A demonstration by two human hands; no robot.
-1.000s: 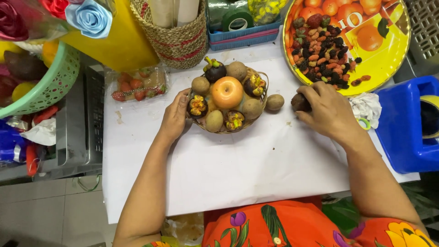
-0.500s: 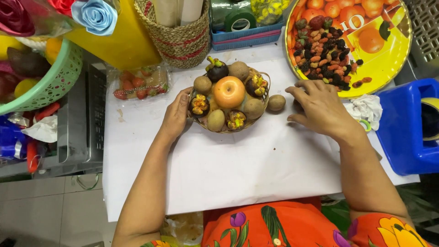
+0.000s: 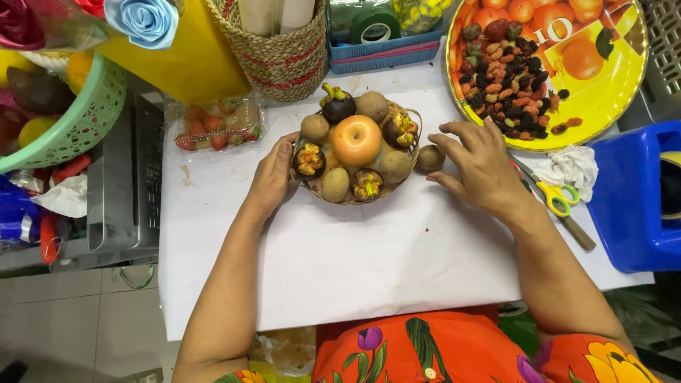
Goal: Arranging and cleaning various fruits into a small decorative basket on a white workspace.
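Wicker basket [image 3: 415, 135] of fruit, centre of white-papered table [image 3: 369, 262], both hands at it.
L hand [image 3: 273, 177] flat vs basket's left rim, fingers [image 3: 282, 150] pressed together, by a cut mangosteen [image 3: 309, 159]. R hand [image 3: 482, 167] palm-down just right of basket, fingers [image 3: 454, 129] spread, holding nothing, next to a loose brown fruit [image 3: 428, 157] touching the rim. Orange apple [image 3: 357, 140] on top. Scissors [image 3: 557, 198] near R wrist; yellow tray [image 3: 610, 85] w/ dried fruit behind.

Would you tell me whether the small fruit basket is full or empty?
Full: the fruit basket is heaped with an orange fruit, kiwis and mangosteens.
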